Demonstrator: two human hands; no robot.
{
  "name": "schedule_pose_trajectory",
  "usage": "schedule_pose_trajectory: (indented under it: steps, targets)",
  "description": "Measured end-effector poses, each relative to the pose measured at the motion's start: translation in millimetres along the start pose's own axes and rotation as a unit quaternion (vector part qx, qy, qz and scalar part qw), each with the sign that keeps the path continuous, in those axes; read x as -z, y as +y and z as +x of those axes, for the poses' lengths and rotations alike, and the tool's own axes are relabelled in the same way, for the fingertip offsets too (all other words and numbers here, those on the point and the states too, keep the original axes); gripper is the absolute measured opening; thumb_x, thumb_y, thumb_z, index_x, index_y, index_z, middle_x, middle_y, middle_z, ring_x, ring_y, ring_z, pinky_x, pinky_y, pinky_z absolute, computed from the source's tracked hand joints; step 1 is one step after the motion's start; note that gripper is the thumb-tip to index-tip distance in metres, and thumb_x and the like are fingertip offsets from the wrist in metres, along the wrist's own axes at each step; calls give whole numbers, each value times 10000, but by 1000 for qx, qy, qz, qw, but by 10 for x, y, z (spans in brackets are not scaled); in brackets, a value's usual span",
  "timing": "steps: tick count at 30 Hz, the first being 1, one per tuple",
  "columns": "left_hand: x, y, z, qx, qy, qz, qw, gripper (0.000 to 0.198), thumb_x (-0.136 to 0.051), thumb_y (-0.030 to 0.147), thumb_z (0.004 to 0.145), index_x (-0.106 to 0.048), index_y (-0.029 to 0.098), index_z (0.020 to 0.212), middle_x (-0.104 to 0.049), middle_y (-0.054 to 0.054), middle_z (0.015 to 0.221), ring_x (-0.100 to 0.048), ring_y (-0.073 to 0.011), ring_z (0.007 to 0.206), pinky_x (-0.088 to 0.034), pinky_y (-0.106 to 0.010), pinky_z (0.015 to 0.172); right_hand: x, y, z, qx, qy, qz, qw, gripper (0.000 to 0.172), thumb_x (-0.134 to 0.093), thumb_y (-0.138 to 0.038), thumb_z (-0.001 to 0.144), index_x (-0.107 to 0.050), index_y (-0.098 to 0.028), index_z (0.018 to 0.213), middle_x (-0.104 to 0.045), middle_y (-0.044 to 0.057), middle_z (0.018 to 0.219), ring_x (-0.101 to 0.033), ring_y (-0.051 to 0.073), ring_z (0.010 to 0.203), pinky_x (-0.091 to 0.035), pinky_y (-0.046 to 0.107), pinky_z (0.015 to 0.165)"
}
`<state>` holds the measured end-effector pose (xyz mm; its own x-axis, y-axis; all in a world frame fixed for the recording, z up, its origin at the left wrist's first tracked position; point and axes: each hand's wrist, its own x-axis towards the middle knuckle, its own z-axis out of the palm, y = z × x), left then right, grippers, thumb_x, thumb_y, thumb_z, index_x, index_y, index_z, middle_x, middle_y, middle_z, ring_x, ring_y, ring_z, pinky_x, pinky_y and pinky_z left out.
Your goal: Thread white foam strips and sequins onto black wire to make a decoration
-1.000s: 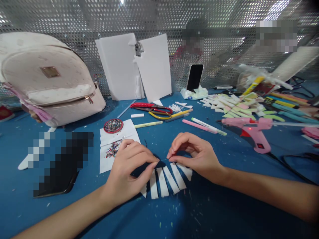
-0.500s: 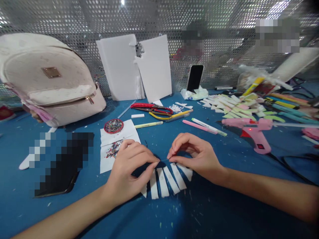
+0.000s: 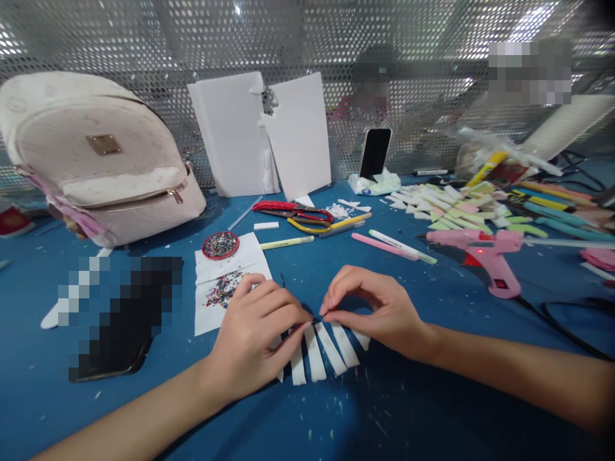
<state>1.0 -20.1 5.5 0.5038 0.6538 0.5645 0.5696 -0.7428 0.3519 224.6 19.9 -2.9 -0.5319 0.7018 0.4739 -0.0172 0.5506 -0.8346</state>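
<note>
My left hand [image 3: 269,323] and my right hand [image 3: 369,301] both pinch thumb to fingers, their tips almost meeting. A short bit of a thin strand [image 3: 317,319], probably thread or wire, shows in the small gap between them; the fingers cover the rest. Just below the fingertips several narrow white strips [image 3: 314,355] fan out on the blue table, partly under both hands. Behind my left hand lies a white paper [image 3: 204,320] with loose multicoloured beads or sequins [image 3: 223,289] on it. On its far end sits a red-rimmed round dish [image 3: 220,245] filled with similar bits.
A pink glue gun [image 3: 497,253] with a lit red light lies right, its black cord trailing. Red-handled scissors [image 3: 273,207], pens [image 3: 384,246] and a heap of cut strips [image 3: 451,205] lie behind. A pale backpack [image 3: 110,179] stands left, a phone [image 3: 376,153] upright at the back.
My hands have drawn closer together, the right fingertips coming slightly down and left, so less of the strand shows. The view has shifted a little.
</note>
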Motion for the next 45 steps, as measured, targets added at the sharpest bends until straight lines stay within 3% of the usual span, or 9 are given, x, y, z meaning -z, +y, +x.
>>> schedule_pose_trajectory:
  steps: [9,18,30,45]
  targets:
    - [8,4,8,18,11,-7,1000,142,-547,122,914,-647,217,875,-701,-1,798,-589,-171,758,-362,-396,827,0,-12,9,24,-9,-39,999,128,-742,-116,818,-664,-187,890,-662,41,863,-644,156,784,-546,294,710]
    - [-10,14,36,32,-38,0,999,157,-486,125,901,-587,181,796,-620,-19,769,-514,-174,738,-347,-387,787,0,-2,1,20,-15,-47,999,86,-725,-138,842,-663,-177,886,-679,32,860,-655,129,768,-544,245,707]
    - [-24,13,26,7,-49,7,999,157,-499,140,921,-615,184,825,-642,-22,787,-519,-179,752,-345,-389,815,-1,-54,12,13,-52,-56,997,77,-708,-122,855,-674,-156,916,-695,27,861,-651,98,754,-545,193,718]
    - [-47,-5,26,20,-60,37,997,152,-494,135,920,-600,187,825,-616,-15,773,-501,-180,748,-332,-381,798,-7,-17,-1,17,-28,-84,996,111,-693,-106,853,-661,-179,931,-687,6,893,-626,86,779,-523,174,707]
